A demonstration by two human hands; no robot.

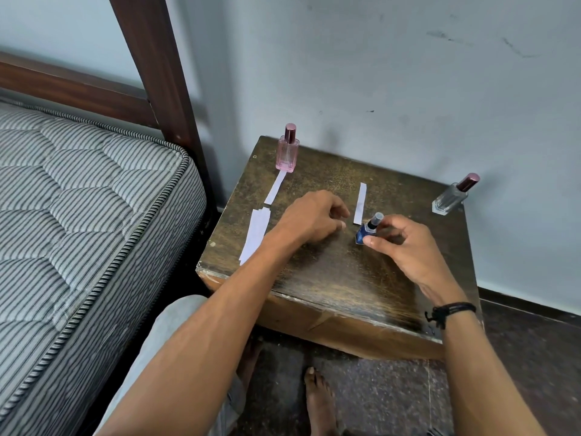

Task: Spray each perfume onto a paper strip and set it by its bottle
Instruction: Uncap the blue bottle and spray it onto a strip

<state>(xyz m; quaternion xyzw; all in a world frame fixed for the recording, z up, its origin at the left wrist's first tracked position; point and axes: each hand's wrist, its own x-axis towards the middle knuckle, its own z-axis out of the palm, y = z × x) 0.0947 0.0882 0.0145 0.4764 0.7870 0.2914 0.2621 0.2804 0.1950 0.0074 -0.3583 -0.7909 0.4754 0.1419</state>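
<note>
My right hand (pixel 405 243) pinches the blue bottle (pixel 366 231) on the table (pixel 330 278), just beside its paper strip (pixel 360 203). My left hand (pixel 311 220) is loosely curled, seemingly empty. Blue looks finished; next, a fresh strip (pixel 256 234) for the clear bottle (pixel 451 196).

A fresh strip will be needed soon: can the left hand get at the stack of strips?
Probably yes: the left hand holds nothing and is right beside the stack of strips, with nothing between them.

Three bottles (pixel 286 149) stand on the table (pixel 330 278), strips (pixel 360 203) between.
</note>
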